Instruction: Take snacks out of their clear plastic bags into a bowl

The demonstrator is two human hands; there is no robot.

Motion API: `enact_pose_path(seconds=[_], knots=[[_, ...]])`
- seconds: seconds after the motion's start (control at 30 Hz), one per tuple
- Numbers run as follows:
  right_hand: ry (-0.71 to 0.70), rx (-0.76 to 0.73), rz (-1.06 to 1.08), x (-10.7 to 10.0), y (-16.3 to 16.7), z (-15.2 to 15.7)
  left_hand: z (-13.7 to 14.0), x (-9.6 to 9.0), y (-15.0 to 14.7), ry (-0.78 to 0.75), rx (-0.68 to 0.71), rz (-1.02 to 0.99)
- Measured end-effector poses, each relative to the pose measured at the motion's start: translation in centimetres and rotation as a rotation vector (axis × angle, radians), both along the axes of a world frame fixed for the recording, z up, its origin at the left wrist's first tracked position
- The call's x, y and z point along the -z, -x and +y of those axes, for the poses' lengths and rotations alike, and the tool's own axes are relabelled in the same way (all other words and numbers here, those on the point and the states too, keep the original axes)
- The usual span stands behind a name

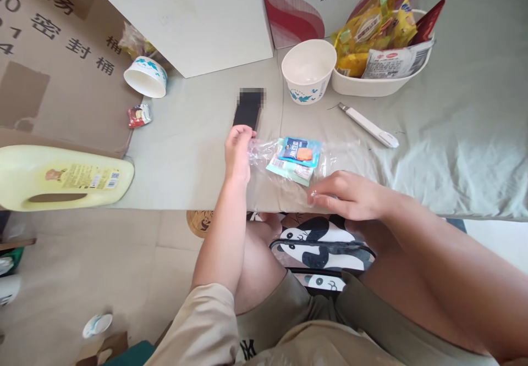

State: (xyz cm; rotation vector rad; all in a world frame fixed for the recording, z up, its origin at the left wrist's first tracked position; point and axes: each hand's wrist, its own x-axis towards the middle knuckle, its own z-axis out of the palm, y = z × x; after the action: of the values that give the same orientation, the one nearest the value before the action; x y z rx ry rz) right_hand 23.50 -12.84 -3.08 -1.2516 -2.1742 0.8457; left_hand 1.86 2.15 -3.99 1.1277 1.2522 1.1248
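A clear plastic bag (272, 150) lies on the cloth-covered table in front of me. In or under its film are small snack packets: a blue packet (302, 153) printed with an orange-brown food piece, overlapping a pale green packet (304, 175). My left hand (239, 147) is closed on the bag's left end, with the fingertips partly turned away. At the lower right edge of the bag, my right hand (350, 193) pinches the film between thumb and fingers. A dark phone (247, 110) rests just beyond my left hand.
A white paper bowl (309, 72) stands beside a white basin (381, 84) of packaged snacks. A white utility knife (369, 126) lies to the right. Cartons (193, 20) line the back. On the left are a yellow jug (94, 176), a tipped paper bowl (146, 77) and a red-white packet (139, 115).
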Motion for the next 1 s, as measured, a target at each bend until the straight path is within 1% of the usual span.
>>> enact_pose_path(seconds=[0.07, 0.1, 0.13, 0.3, 0.43, 0.5, 0.53, 0.57, 0.67, 0.7, 0.77, 0.83, 0.93, 1.0], knots=[[0.199, -0.051, 0.075, 0.0, -0.1, 0.3, -0.3, -0.1, -0.2, -0.004, 0.091, 0.135], [0.259, -0.041, 0.097, 0.0, -0.3, 0.5, -0.5, -0.1, -0.2, -0.013, 0.155, 0.202], [0.272, 0.019, 0.082, 0.0, -0.4, 0.7, -0.8, -0.2, -0.2, -0.021, 0.224, 0.269], [0.126, 0.262, -0.251, 0.2, -0.6, 1.0, -2.0, -1.0, 0.8, -0.001, 0.548, 0.543], [0.123, 0.399, -0.447, -0.1, -0.1, 0.7, -2.8, -2.3, 2.4, -0.012, 0.818, 0.677], [0.133, 0.426, -0.512, -0.4, 0.2, 0.6, -3.1, -2.6, 2.8, -0.025, 0.9, 0.701], [0.141, 0.428, -0.546, -0.6, 0.4, 0.7, -3.2, -2.5, 2.9, -0.02, 0.895, 0.704], [0.152, 0.425, -0.58, -0.7, 0.5, 0.7, -3.2, -2.3, 2.9, -0.006, 0.854, 0.712], [0.179, 0.406, -0.655, -0.9, 1.0, 0.9, -3.1, -1.2, 2.3, 0.036, 0.643, 0.72], [0.179, 0.402, -0.668, -0.9, 1.1, 1.0, -3.1, -0.8, 2.0, 0.038, 0.597, 0.691], [0.154, 0.394, -0.669, -1.0, 1.3, 1.1, -3.1, -0.3, 1.3, 0.052, 0.556, 0.546], [0.089, 0.391, -0.64, -0.9, 1.4, 1.1, -3.2, -0.3, 0.6, 0.131, 0.495, 0.328], [-0.055, 0.409, -0.583, -0.6, 1.4, 1.2, -3.3, -0.9, -0.3, 0.287, 0.381, 0.037], [-0.117, 0.419, -0.539, -0.1, 1.4, 1.3, -3.4, -1.4, -0.7, 0.341, 0.366, -0.087]])
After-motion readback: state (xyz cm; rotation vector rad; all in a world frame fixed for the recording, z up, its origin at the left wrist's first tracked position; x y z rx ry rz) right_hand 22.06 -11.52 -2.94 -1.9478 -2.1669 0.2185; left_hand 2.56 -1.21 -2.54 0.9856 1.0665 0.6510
